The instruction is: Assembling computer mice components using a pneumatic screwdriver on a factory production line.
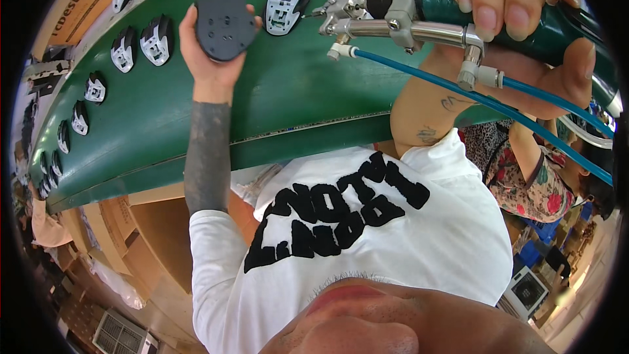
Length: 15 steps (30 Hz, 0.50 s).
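Note:
My left hand (216, 72) is closed round a dark computer mouse (226, 23), its flat oval side with several small holes turned up. At the right, the fingers of my right hand (501, 0) wrap round the green body of a power screwdriver (440, 5). Metal clamps and a silver tube (373, 28) are fixed along the tool, and its front points left, apart from the mouse. A half-open mouse shell (286, 6) with a pale inside lies on the green conveyor belt (295, 78), between the held mouse and the screwdriver. Part of another dark shell shows behind the tool.
More mouse shells (156, 40) lie in a curved row along the belt to the left. Blue air hoses (419, 73) trail rightward from the tool. Cardboard boxes (154, 239) stand below the belt. Another person in a flowered top (544, 190) is at the right; another person's arm (47, 226) shows far left.

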Tool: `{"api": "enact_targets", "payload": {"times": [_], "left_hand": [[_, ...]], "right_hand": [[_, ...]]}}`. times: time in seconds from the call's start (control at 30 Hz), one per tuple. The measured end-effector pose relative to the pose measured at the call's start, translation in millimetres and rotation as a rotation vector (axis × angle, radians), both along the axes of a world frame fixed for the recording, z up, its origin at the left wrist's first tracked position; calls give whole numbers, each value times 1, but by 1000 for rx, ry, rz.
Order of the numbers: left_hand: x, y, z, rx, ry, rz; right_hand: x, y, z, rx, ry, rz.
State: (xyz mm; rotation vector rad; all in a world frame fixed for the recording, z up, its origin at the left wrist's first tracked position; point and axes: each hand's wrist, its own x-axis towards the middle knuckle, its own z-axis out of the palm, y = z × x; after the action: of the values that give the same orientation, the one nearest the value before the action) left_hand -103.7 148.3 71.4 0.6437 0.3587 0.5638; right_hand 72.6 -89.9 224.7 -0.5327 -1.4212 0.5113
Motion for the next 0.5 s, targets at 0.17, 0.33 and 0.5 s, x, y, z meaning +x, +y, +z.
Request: {"api": "enact_targets", "payload": {"times": [0.17, 0.33, 0.5], "left_hand": [[1, -35, -13, -185, -282, -235], [-9, -40, -18, -146, -324, -259], [-12, -40, -15, -154, -320, -258]], "right_hand": [[-12, 23, -1, 140, -8, 40], [-20, 27, -11, 59, 75, 7], [-19, 32, -11, 42, 9, 57]]}}
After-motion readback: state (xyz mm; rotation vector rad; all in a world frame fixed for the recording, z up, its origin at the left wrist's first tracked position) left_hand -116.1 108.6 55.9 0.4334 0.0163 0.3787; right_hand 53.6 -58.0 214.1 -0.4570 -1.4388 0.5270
